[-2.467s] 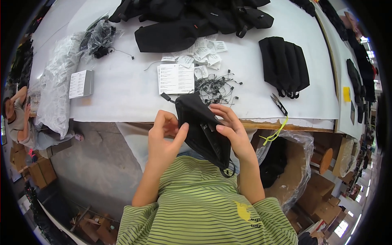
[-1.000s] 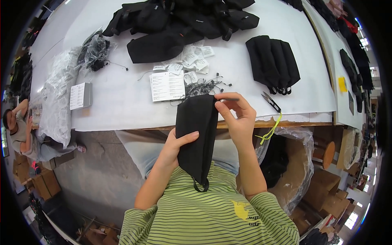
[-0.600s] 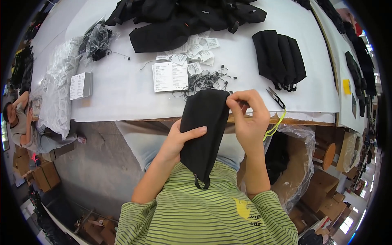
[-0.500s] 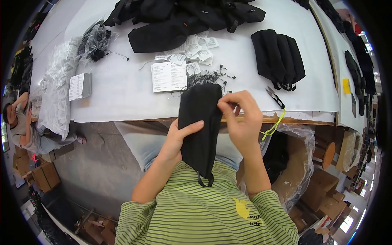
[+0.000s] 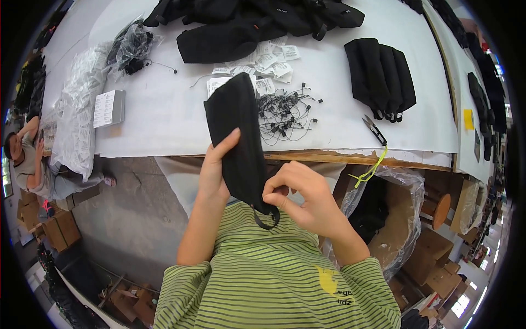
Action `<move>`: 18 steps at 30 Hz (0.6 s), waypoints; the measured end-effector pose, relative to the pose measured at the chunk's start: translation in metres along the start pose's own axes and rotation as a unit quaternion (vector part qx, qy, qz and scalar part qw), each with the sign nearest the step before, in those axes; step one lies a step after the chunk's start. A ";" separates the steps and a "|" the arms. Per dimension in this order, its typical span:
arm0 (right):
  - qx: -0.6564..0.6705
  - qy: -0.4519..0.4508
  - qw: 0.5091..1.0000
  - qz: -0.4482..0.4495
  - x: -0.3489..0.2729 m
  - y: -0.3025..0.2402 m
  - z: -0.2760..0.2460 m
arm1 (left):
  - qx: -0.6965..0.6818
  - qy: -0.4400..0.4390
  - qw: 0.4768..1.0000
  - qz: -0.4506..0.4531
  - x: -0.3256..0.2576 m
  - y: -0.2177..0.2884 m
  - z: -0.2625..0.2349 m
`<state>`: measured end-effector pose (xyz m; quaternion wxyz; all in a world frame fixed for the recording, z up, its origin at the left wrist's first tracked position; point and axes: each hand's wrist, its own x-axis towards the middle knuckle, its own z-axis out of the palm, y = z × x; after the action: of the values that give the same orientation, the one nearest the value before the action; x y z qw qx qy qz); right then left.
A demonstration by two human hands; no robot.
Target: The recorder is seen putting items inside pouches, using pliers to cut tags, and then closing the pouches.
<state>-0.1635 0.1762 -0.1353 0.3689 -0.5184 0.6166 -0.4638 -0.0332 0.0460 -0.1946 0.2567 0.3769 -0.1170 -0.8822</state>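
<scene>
A long black fabric pouch [image 5: 234, 131] hangs tilted over the table's front edge, its top leaning left. My left hand [image 5: 215, 172] is closed round its left side, thumb across the front. At the pouch's lower right edge, just above its black loop [image 5: 267, 218], my right hand [image 5: 301, 194] pinches with thumb and forefinger; what exactly sits between the fingertips is too small to make out. Behind the pouch lie a tangle of black tag strings [image 5: 286, 116] and a partly hidden stack of white printed cards [image 5: 217, 83].
Several black pouches [image 5: 381, 77] lie at the right, thread snips [image 5: 375, 130] with a yellow cord beside them. More black bags [image 5: 219, 44] and loose white tags [image 5: 268, 57] are farther back. A card stack [image 5: 109, 108] and plastic-wrapped bundle [image 5: 79, 115] stand left. A person sits far left.
My right hand has slid down from the pouch's upper right edge to near the loop. The pouch has shifted up and left and now tilts, uncovering more tag strings.
</scene>
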 end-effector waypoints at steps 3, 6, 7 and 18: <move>-0.024 -0.006 0.999 -0.024 0.002 0.000 0.003 | -0.008 -0.023 1.000 0.017 0.001 0.006 -0.002; -0.137 0.076 0.977 -0.145 0.007 -0.005 0.008 | 0.014 -0.036 0.999 0.017 0.001 0.008 -0.002; -0.136 0.076 0.977 -0.146 0.007 -0.004 0.008 | 0.028 -0.038 0.999 0.007 -0.001 0.008 -0.001; -0.212 0.100 0.954 -0.185 0.006 0.011 0.007 | 0.100 -0.091 0.991 -0.006 -0.006 -0.004 -0.015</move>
<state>-0.1616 0.1691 -0.1479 0.0942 -0.6407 0.6277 -0.4320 -0.0203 0.0526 -0.2025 0.2004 0.3196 -0.2254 -0.8983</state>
